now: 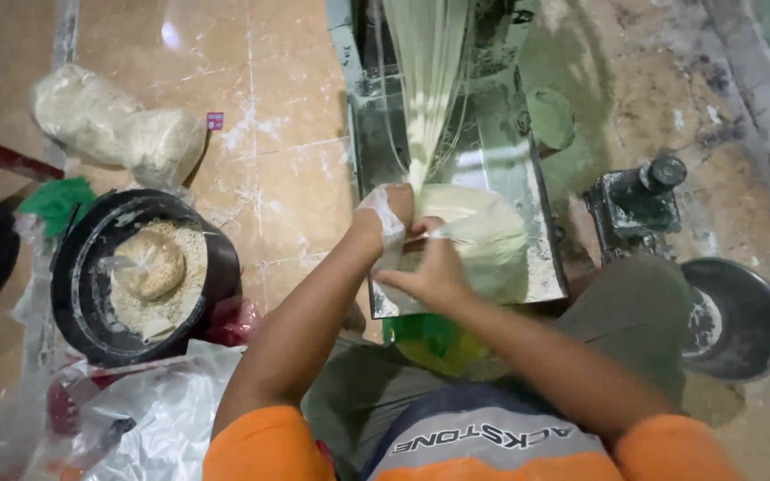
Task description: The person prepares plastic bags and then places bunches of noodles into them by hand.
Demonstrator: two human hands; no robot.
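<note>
A clear plastic bag [483,233] stuffed with pale noodle strands lies on the metal tray [545,281] of a noodle machine [456,116]. More strands [428,71] hang down from the machine into the bag's mouth. My left hand [389,214], dusted with flour, grips the gathered neck of the bag. My right hand [434,272] pinches the plastic beside it, just below the neck.
A black bucket [82,294] with crumbly flour and a small bag stands at the left. Two filled bags [118,125] lie on the tiled floor behind it. Loose plastic bags [149,410] lie near my left knee. A metal bowl [741,321] and a small motor [639,200] sit at the right.
</note>
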